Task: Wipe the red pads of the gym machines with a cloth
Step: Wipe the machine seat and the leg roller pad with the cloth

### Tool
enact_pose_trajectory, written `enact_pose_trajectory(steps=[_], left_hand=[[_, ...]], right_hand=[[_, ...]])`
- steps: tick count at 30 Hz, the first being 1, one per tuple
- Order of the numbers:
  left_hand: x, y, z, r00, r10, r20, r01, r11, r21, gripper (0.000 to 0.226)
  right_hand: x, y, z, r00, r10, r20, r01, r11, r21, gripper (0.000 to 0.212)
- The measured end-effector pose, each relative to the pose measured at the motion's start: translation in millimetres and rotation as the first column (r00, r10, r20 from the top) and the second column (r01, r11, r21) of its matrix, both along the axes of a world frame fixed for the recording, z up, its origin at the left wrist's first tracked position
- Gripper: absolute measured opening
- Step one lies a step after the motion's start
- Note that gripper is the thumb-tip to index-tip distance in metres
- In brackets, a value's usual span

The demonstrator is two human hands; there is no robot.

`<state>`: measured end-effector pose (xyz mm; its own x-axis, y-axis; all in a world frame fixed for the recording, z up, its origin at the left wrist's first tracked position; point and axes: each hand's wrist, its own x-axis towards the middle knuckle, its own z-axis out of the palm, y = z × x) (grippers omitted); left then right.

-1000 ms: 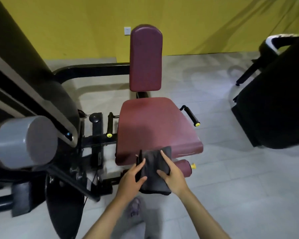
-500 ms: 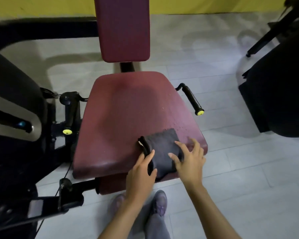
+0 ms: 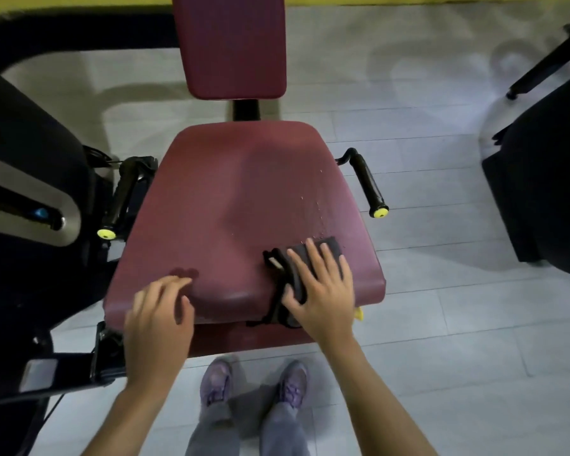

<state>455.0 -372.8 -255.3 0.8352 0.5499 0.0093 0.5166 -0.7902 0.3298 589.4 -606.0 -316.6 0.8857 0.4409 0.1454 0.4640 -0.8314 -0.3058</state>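
Observation:
A red seat pad (image 3: 231,199) fills the middle of the view, with an upright red back pad (image 3: 231,44) behind it. A folded dark grey cloth (image 3: 323,251) lies on the seat's front right corner. My right hand (image 3: 323,291) lies flat on the cloth with its fingers spread, pressing it onto the pad. My left hand (image 3: 160,311) hovers over the seat's front left edge, blurred, fingers loosely bent, holding nothing.
Black handles with yellow caps stick out at the seat's right (image 3: 371,189) and left (image 3: 116,205). A black machine housing (image 3: 23,179) stands close on the left, another black machine (image 3: 547,179) on the right. My purple shoes (image 3: 254,383) stand on grey floor tiles below the seat.
My left hand let go of the cloth and moved to the seat's left front. My right hand slid the cloth rightward along the front of the seat. The camera tilted further down.

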Motion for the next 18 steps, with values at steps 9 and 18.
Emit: enact_pose_trajectory(steps=[9,18], left_hand=[[-7.5,66.3,-24.4,0.973,0.218,-0.083,-0.223,0.973,-0.059,0.032],[-15.4,91.3,-29.0,0.993,0.103,0.051,-0.100,0.994,-0.052,0.031]], right_hand=[[32.2,-41.9,-5.7,0.973,-0.229,0.009,0.229,0.970,-0.082,0.052],[-34.9,118.1,-7.6,0.991,0.042,0.123,-0.064,0.982,0.176,0.027]])
